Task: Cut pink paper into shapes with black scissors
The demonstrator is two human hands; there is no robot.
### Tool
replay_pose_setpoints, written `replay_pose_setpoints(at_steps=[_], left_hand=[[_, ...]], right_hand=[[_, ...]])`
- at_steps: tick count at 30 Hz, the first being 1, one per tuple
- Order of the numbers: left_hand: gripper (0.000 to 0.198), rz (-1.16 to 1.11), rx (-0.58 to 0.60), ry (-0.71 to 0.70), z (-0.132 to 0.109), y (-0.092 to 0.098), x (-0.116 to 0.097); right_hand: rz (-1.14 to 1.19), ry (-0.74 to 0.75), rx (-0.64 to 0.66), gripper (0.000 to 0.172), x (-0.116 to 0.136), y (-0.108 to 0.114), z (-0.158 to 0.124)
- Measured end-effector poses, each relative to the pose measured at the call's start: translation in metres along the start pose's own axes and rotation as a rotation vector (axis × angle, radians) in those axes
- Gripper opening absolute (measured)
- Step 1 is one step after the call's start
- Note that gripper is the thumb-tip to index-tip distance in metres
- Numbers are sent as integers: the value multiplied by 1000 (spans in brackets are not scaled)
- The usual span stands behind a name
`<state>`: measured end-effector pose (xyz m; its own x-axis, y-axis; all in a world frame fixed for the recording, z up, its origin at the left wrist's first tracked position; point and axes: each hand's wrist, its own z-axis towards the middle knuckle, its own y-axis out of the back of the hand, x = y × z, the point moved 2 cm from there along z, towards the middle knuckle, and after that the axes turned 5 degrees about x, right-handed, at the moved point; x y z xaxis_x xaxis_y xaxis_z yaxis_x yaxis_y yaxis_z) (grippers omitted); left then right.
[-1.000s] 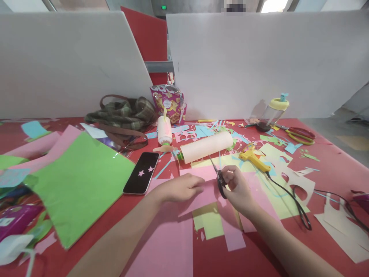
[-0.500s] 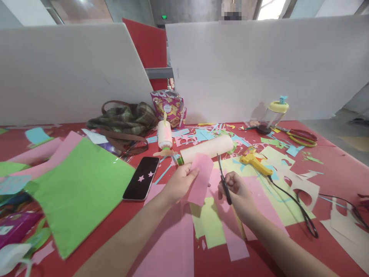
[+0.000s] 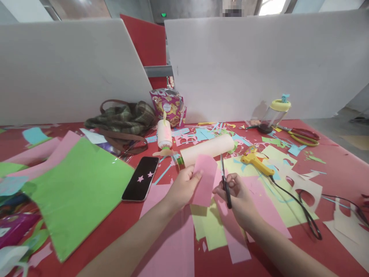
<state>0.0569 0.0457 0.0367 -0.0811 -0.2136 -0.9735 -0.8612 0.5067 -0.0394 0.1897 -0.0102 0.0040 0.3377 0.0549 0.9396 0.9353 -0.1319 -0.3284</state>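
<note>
Between the thumb and fingers of my left hand [image 3: 186,184] is a piece of pink paper [image 3: 205,181], held upright above the table. My right hand [image 3: 235,192] is closed around a pair of scissors [image 3: 226,188] with black handles, their blades pointing up and away from me. The blades are just right of the paper and look apart from it. Behind both hands lies a cream paper roll [image 3: 207,149]. Under them are pink and yellow-green paper sheets [image 3: 215,227]. Left of my left hand, a phone [image 3: 141,179] carries two small pink stars [image 3: 140,179].
A yellow glue gun [image 3: 258,161] with a black cord lies to the right. Farther back are a clear jar [image 3: 275,115] and red-and-yellow-handled scissors [image 3: 304,136]. Green paper [image 3: 80,192] covers the left side. A snack bag [image 3: 168,107] and plaid bag [image 3: 127,117] stand behind, among paper scraps.
The pink paper and my left hand have shifted slightly right and turned a little. My right hand still holds the scissors, with its fingers moved nearer the paper.
</note>
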Motion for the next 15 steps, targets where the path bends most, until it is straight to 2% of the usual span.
replay_pose_setpoints(at_steps=[4, 9, 13, 15], left_hand=[[34, -64, -24, -39, -3, -11, 9], [32, -36, -75, -35, -4, -19, 20], [32, 6, -54, -85, -4, -19, 20], [39, 52, -74, -112, -3, -15, 18]], right_hand=[[7, 3, -52, 32, -1, -3, -3], [3, 14, -68, 33, 0, -3, -4], [-9, 25, -84, 32, -2, 1, -2], [-18, 29, -89, 33, -2, 2, -1]])
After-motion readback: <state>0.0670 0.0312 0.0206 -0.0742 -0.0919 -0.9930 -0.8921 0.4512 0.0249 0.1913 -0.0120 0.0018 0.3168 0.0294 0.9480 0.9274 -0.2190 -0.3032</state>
